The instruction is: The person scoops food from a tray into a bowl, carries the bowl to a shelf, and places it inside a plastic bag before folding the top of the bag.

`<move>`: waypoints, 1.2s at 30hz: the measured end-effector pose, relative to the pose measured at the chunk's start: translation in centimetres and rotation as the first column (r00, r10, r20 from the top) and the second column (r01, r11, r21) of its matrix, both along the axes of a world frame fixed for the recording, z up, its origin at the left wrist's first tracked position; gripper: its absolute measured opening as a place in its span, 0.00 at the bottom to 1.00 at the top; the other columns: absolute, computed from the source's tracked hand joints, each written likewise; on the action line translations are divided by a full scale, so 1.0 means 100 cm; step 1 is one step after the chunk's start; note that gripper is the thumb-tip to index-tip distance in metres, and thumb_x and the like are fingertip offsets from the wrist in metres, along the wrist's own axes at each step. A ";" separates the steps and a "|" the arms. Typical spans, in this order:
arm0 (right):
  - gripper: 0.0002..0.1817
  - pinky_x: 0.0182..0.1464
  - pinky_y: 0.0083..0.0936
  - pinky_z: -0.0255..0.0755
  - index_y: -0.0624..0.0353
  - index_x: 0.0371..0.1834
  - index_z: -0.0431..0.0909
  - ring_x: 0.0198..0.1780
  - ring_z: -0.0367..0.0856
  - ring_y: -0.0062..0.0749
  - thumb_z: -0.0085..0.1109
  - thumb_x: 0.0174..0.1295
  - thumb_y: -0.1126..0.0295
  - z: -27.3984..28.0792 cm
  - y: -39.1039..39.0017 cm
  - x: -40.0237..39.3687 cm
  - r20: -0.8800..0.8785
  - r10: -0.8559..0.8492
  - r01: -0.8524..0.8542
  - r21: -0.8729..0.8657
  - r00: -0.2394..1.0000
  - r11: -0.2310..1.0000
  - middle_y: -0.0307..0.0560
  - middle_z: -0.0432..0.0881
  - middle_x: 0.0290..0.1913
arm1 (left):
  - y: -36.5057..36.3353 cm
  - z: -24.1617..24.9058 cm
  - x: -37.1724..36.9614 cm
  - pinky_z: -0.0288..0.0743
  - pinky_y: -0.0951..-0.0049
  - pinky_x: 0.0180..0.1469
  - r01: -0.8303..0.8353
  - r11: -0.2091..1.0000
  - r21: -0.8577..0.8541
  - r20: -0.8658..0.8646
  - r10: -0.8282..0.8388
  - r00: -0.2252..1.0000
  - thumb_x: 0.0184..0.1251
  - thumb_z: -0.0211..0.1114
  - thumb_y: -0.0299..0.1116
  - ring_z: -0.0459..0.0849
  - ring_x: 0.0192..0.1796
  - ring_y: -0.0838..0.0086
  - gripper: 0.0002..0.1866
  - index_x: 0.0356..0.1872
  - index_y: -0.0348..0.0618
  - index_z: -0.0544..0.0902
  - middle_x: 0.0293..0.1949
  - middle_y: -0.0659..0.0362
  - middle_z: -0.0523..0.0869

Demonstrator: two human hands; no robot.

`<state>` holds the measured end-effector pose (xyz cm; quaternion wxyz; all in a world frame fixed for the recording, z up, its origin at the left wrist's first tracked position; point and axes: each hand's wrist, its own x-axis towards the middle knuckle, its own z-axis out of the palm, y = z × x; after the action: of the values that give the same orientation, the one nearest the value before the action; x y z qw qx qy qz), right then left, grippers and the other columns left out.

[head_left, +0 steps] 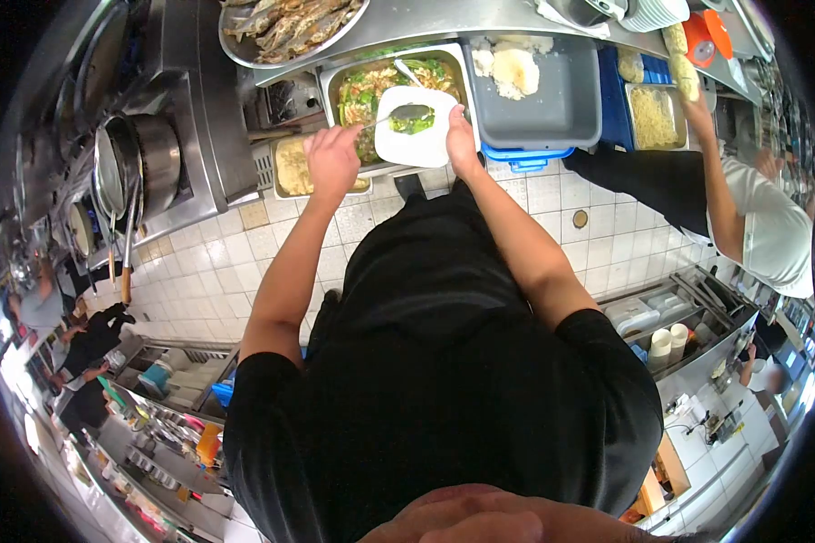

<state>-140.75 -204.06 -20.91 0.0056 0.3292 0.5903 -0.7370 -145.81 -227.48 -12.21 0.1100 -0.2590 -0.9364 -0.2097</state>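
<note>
My left hand (333, 161) is closed around the handle of a serving spoon (410, 113), whose bowl lies over a white square plate (426, 149). Chopped greens (411, 127) sit on the plate under the spoon. My right hand (462, 145) grips the plate's right edge. Beneath the plate is a metal pan (466, 68) of mixed vegetable food, partly hidden by it. A second utensil (407, 72) rests in that pan. Below my left hand is a smaller tray (294, 167) of pale food.
A grey tub (552, 109) holding rice stands right of the pan. A platter of fried fish (294, 27) is on the steel counter above. Large pots (158, 154) stand left. At right, another person (770, 226) reaches past a tray of noodles (654, 118). Tiled floor (244, 262) shows below.
</note>
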 end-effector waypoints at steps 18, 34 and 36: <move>0.39 0.60 0.29 0.70 0.74 0.63 0.69 0.57 0.78 0.35 0.30 0.77 0.42 -0.010 0.097 0.062 0.054 -0.314 0.316 -0.014 0.948 0.949 0.54 0.78 0.59 | -0.039 -0.063 0.003 0.65 0.61 0.49 0.026 0.892 -0.452 0.144 0.044 0.989 0.49 0.61 0.30 0.80 0.45 0.68 0.07 0.29 0.52 0.86 0.33 0.60 0.84; 0.38 0.62 0.29 0.69 0.72 0.65 0.69 0.59 0.77 0.35 0.33 0.76 0.42 0.002 0.098 0.084 0.046 -0.367 0.369 -0.028 0.929 0.929 0.53 0.78 0.60 | -0.047 -0.068 -0.015 0.65 0.62 0.46 0.077 0.977 -0.200 0.326 -0.007 0.946 0.54 0.60 0.30 0.83 0.40 0.65 0.11 0.36 0.56 0.88 0.32 0.60 0.86; 0.39 0.61 0.29 0.69 0.72 0.64 0.69 0.58 0.77 0.35 0.33 0.76 0.42 0.000 0.097 0.085 0.026 -0.380 0.381 -0.055 0.924 0.923 0.53 0.78 0.60 | -0.032 -0.063 -0.016 0.65 0.61 0.46 0.000 0.975 -0.223 0.337 0.078 0.938 0.55 0.60 0.30 0.83 0.40 0.65 0.11 0.36 0.56 0.88 0.32 0.60 0.86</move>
<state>-132.24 -194.34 -20.90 -0.1235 0.4426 0.4930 -0.7388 -147.41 -230.71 -18.49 -0.0803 -0.2101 -0.9636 -0.1447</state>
